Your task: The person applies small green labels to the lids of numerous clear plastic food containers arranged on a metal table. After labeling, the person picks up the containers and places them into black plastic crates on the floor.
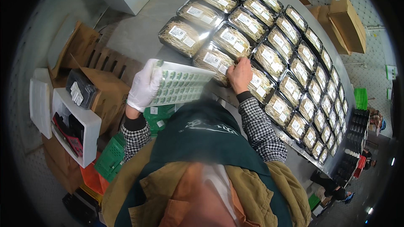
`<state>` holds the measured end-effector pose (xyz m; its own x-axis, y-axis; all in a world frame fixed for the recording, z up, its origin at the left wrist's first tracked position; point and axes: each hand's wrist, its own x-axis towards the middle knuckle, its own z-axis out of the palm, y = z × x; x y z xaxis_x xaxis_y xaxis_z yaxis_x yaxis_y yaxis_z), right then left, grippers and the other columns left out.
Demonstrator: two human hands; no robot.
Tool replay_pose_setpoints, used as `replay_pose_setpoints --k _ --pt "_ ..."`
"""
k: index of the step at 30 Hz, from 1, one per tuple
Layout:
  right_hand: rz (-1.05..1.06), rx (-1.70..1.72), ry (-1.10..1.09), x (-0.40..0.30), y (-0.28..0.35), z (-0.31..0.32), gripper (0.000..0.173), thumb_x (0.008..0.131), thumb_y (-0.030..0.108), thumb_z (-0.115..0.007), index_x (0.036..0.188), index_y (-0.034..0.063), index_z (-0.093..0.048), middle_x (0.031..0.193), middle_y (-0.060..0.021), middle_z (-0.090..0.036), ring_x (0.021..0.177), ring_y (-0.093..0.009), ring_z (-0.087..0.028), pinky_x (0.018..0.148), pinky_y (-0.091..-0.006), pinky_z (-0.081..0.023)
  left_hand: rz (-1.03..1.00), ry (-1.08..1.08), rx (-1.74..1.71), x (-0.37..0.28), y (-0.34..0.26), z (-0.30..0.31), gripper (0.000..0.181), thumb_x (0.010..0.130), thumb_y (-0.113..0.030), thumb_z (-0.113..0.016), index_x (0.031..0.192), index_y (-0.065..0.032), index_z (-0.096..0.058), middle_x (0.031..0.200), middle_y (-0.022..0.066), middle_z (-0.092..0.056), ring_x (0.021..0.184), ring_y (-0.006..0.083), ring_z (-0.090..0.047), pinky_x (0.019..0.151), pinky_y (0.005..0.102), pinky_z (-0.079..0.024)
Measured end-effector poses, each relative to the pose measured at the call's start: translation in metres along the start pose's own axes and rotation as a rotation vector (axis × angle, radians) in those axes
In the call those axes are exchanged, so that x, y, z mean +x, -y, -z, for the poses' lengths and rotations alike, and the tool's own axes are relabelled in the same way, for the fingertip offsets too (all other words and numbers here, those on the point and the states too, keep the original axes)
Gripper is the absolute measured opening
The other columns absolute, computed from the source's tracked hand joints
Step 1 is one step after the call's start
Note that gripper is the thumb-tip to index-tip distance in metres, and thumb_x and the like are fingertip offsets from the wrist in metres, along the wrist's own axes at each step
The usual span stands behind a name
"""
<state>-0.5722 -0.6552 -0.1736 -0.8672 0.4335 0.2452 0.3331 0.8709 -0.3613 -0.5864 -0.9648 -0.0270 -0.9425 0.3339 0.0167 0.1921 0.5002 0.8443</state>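
Note:
My left hand (145, 85), in a white glove, grips the left end of a sheet of green stickers (183, 83). The sheet tilts above the near edge of a metal table (170, 55). Bare, my right hand (240, 75) is bent over two neighbouring packs in the front row. Its thumb side meets the right end of one clear-lidded black tray of pale, stringy food (210, 64). The hand also covers the left end of the adjacent tray pack (261, 85). Whether a sticker is between its fingers is hidden.
Rows of similar labelled packs (301, 71) cover much of the table. To the left stand an open cardboard box (107, 91), a white foam box (94, 126) and green crates (110, 157). Cartons (347, 25) lie beyond the table. People (334, 189) are at the far right.

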Motion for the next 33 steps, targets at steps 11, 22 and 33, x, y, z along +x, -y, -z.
replay_pose_setpoints --k 11,22,33 --pt "0.859 0.672 0.292 0.028 0.142 0.125 0.016 0.080 0.011 -0.068 0.094 0.0071 -0.062 0.096 -0.0030 -0.062 0.083 -0.020 -0.056 0.071 -0.0303 -0.044 -0.177 0.017 0.156 0.010 -0.007 -0.029 0.019 0.093 -0.020 -0.053 0.103 -0.0037 -0.055 0.081 0.0194 -0.060 0.073 0.0370 -0.060 0.063 0.0388 -0.046" --pt "0.265 0.817 0.225 0.075 0.085 -0.008 0.013 0.079 0.015 -0.066 0.075 0.0028 -0.069 0.087 -0.0125 -0.066 0.084 -0.027 -0.061 0.072 -0.0356 -0.048 0.061 0.120 -0.061 -0.004 -0.003 -0.013 0.021 0.083 -0.020 -0.070 0.094 -0.0030 -0.065 0.074 0.0069 -0.064 0.068 0.0104 -0.059 0.062 0.0265 -0.046" --pt "0.166 0.113 -0.046 0.064 0.122 -0.077 0.022 0.073 0.016 -0.060 0.092 0.0061 -0.059 0.092 -0.0115 -0.056 0.095 -0.031 -0.053 0.076 -0.0430 -0.042 0.106 -0.174 -0.313 -0.021 0.023 0.021 0.017 0.090 -0.014 -0.061 0.099 -0.0005 -0.064 0.095 0.0045 -0.065 0.085 0.0102 -0.060 0.078 0.0246 -0.047"
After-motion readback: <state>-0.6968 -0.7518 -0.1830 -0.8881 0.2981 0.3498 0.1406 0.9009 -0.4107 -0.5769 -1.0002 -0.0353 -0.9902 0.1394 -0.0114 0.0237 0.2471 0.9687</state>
